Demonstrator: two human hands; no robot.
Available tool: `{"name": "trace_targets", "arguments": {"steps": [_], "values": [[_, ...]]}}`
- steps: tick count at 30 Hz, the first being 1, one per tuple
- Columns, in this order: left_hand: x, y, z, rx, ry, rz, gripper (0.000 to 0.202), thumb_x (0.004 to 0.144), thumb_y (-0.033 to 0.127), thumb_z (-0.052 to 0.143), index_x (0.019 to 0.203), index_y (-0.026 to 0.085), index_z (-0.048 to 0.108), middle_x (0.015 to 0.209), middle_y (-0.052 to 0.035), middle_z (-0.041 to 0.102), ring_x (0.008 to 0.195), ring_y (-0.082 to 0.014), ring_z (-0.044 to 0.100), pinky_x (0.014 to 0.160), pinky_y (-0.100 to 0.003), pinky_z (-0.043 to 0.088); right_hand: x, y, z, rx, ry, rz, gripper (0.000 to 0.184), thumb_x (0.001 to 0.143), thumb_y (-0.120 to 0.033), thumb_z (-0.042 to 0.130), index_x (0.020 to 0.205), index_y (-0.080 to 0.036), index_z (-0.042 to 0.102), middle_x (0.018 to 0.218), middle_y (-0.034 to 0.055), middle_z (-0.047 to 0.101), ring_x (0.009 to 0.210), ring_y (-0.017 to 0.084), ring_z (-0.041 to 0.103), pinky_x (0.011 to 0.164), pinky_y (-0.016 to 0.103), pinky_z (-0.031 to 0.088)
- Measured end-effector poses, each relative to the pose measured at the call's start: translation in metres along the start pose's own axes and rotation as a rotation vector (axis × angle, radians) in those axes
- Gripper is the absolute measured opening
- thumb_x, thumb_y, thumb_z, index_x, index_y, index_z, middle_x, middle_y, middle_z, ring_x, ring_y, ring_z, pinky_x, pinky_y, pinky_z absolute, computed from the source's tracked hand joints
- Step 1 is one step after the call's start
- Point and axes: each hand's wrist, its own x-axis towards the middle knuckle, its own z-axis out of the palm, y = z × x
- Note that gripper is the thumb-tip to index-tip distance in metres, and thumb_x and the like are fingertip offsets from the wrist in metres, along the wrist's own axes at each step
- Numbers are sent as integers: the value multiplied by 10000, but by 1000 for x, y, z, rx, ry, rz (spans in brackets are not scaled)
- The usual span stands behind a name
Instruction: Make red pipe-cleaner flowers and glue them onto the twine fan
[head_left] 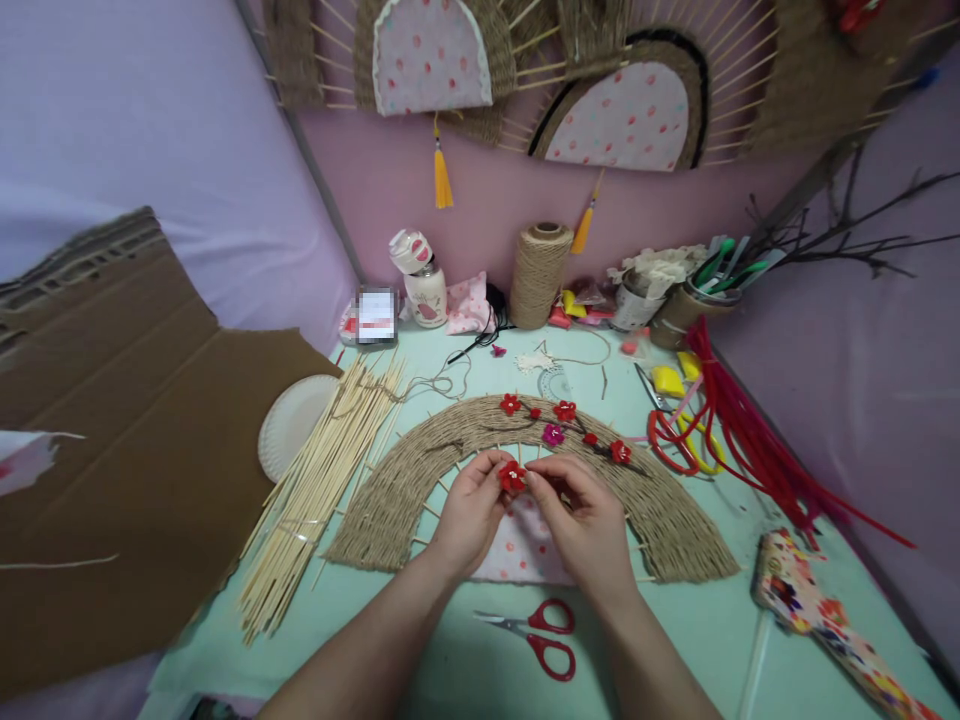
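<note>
Between my left hand point(469, 515) and my right hand point(585, 515) is a small red flower point(512, 477) with a pale centre. The fingertips of both hands pinch its edges. Below and beyond them lies a woven twine arch point(390, 500) shaped like a fan, with thin sticks showing at its edges. Dark twigs cross the arch, with red flowers point(565, 411) and a magenta flower point(553, 434) set along them. A dotted pink fabric piece point(525, 550) lies under my hands, partly hidden. Red-handled scissors point(551, 640) rest open just in front of the arch.
A bundle of thin sticks point(322, 500) lies left, beside a large cardboard sheet point(150, 450) and a white paper plate point(296, 425). A twine spool point(540, 275) stands at the back. To the right are larger scissors point(671, 442), red fuzzy stems point(727, 430) and a floral-patterned glue gun point(795, 590).
</note>
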Motion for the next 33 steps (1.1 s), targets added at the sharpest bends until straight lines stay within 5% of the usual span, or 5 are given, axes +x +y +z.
{"name": "trace_targets", "arguments": {"steps": [18,26,33], "values": [[3,-10,-6,412,31,123,178,810,348,586,756,180,564,698,15,516,670,-121,455,639,-219,374,-7,8,8,-377,77,-211,208,833,-177,566,641,-219,500,630,-3,530,653,157,501,622,288,393],[4,0,-6,204,-7,-50,184,736,320,661,731,171,553,676,18,504,635,-101,441,619,-219,350,3,5,-12,-107,-57,1,92,859,-247,562,840,-200,639,805,30,634,681,143,558,578,259,429],[3,-1,-11,421,-134,-97,195,800,351,583,736,174,533,644,19,489,610,-108,439,596,-234,336,5,6,-15,-91,-158,-60,103,874,-221,562,840,-209,659,816,29,655,787,166,596,702,288,462]]}}
